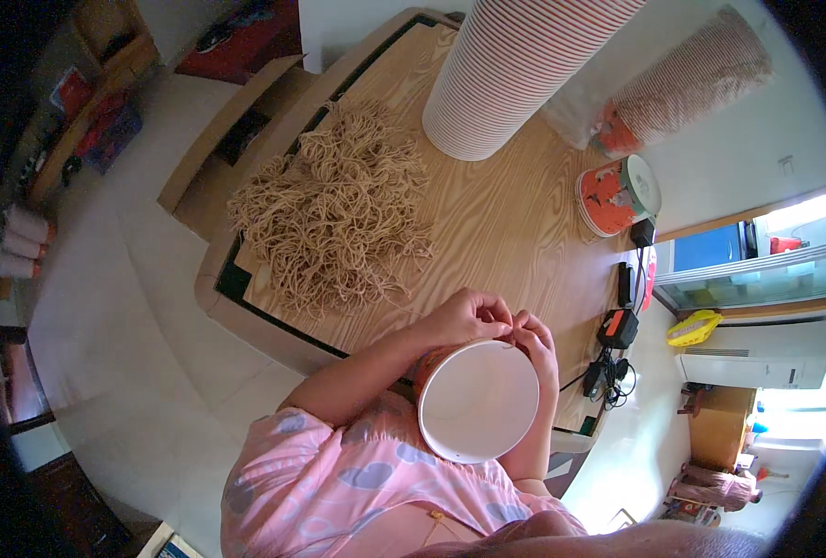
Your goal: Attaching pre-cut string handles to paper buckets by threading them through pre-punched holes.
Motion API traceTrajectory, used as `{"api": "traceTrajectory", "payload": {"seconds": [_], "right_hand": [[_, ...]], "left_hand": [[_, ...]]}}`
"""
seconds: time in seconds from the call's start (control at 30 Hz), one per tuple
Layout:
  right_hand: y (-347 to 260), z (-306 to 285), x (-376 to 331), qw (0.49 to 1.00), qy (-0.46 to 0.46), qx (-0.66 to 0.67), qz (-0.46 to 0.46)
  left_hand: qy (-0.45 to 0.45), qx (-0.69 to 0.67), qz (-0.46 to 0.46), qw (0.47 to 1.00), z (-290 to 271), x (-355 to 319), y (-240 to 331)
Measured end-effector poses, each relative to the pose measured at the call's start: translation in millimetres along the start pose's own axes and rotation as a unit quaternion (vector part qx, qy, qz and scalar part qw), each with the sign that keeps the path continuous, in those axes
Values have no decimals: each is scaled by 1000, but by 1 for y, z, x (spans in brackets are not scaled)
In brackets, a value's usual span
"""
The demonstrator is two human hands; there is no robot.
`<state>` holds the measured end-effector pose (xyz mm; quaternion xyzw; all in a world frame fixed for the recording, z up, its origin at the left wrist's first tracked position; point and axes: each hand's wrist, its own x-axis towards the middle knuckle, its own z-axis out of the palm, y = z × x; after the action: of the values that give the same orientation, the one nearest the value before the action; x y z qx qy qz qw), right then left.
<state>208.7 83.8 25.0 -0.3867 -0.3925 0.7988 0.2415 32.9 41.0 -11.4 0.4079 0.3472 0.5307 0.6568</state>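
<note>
Fingers (498, 314) of both hands pinched together at far rim of round white-lined orange paper bucket (476, 400), held against chest. Beyond fingers on wooden tabletop (487, 223): tangled tan cord heap (334, 209), tall red-striped white bucket stack (515, 65), sideways orange-printed bucket (617, 195).

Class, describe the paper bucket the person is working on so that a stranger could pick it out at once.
Start at the wooden table and follow its near edge. There both hands, left hand and right hand, pinch the rim of a paper bucket. Unlike the tall stack and the bucket lying sideways, its plain white inside faces up.
</note>
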Motion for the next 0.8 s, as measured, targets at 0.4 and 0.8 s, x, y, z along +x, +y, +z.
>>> {"api": "traceTrajectory", "payload": {"seconds": [0.4, 0.8], "right_hand": [[-10, 0, 4, 988, 31, -150, 5], [0, -8, 6, 988, 21, -148, -40]], "left_hand": [[39, -44, -69, 996, -10, 6, -17], [88, 115, 32, 989, 0, 4, -20]]}}
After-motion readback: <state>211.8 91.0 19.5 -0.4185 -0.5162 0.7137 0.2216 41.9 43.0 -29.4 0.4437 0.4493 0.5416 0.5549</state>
